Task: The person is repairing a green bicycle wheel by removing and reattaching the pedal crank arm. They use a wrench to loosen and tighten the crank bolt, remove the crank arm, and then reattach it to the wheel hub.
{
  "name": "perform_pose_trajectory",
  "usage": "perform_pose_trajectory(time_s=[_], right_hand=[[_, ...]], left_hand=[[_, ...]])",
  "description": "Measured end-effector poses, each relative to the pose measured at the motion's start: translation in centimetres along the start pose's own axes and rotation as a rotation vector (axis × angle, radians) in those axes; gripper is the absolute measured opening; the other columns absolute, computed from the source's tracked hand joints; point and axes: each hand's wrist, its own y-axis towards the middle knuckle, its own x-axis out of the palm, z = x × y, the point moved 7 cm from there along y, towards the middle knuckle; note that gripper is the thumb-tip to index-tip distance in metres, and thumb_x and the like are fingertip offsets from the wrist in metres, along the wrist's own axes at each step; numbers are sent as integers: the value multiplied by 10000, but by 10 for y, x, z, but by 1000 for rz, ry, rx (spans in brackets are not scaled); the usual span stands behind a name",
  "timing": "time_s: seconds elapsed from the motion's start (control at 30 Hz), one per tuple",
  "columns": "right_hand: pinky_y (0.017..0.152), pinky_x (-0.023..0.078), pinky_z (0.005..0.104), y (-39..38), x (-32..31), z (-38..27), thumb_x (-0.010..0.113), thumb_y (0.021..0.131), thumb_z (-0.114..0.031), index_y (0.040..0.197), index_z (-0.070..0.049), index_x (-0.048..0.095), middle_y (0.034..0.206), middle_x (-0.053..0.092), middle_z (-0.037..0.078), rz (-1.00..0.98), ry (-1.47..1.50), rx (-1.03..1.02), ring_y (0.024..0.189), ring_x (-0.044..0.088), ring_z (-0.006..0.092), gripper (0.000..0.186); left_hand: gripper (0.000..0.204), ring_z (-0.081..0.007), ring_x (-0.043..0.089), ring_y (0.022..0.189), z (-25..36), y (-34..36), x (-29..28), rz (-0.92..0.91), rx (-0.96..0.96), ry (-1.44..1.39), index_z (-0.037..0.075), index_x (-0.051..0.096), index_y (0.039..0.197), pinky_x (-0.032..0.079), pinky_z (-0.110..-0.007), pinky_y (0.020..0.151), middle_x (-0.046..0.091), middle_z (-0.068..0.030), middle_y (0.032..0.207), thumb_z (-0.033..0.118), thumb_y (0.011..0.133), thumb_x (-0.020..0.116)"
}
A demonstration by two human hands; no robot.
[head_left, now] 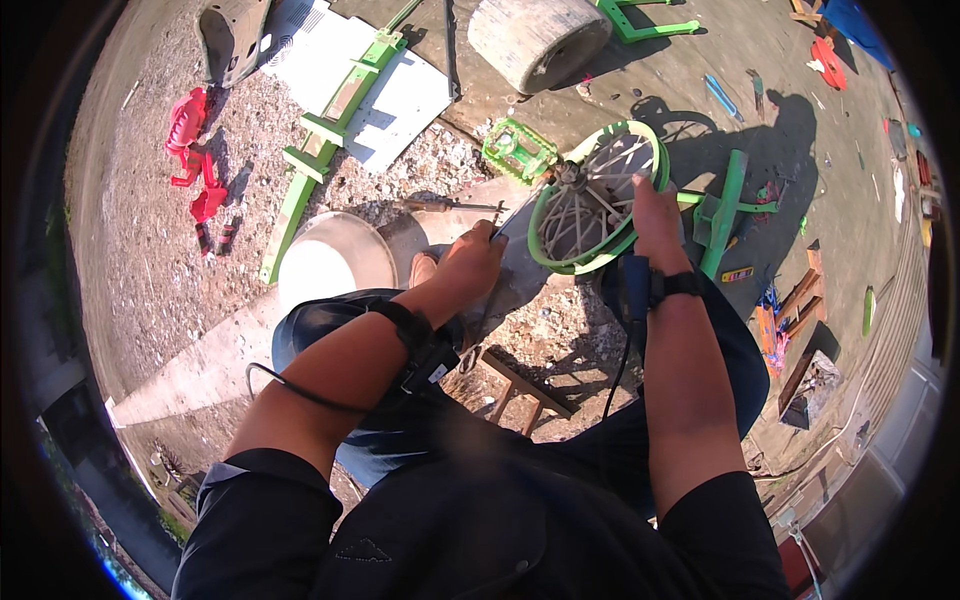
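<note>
My left hand (468,262) is closed on a thin metal bar (512,222) that angles up toward the hub (572,178) of a small green-rimmed wheel (553,257) with pale spokes. My right hand (655,215) grips the right side of that wheel, which is tilted over the ground between my legs. A bright green pedal (520,150) sits just beyond the hub, at the wheel's upper left. A wooden-handled tool with a slim shaft (432,205) lies just above my left hand. A pale round basin-like object (325,268) is left of my left hand.
A long green frame piece (305,183) crosses a white board (398,108) at left. Red plastic parts (190,128) lie beside them. A concrete cylinder (540,38), green parts (722,205), blue-handled pliers (722,96) and wooden pieces (795,308) surround the work. A wooden stool (515,395) is below me.
</note>
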Motion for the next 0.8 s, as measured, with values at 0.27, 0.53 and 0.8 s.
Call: perform_pose_trajectory(time_s=[0.27,0.53,0.8], right_hand=[[752,510,447,28,1,17,633,894,-404,1136,27,578,1010,655,211,184,-112,-126,853,639,363,497],[857,494,462,16,4,1,635,888,-438,1225,69,536,1134,626,289,76,-178,-149,1033,613,440,617],[852,498,442,9,-6,-11,669,852,-388,1238,87,514,1134,637,282,168,-171,-78,1037,630,416,631]], left_hand=[[461,-401,646,980,14,-18,-9,-88,-106,-15,-31,593,1140,484,-448,850,665,-278,1010,378,926,602],[436,-305,672,834,-3,-16,4,-48,-75,-184,68,661,1099,486,-402,776,699,-151,858,453,901,608],[351,-376,657,898,-16,15,11,-15,-29,-78,44,622,1127,491,-440,786,681,-221,919,342,960,537]])
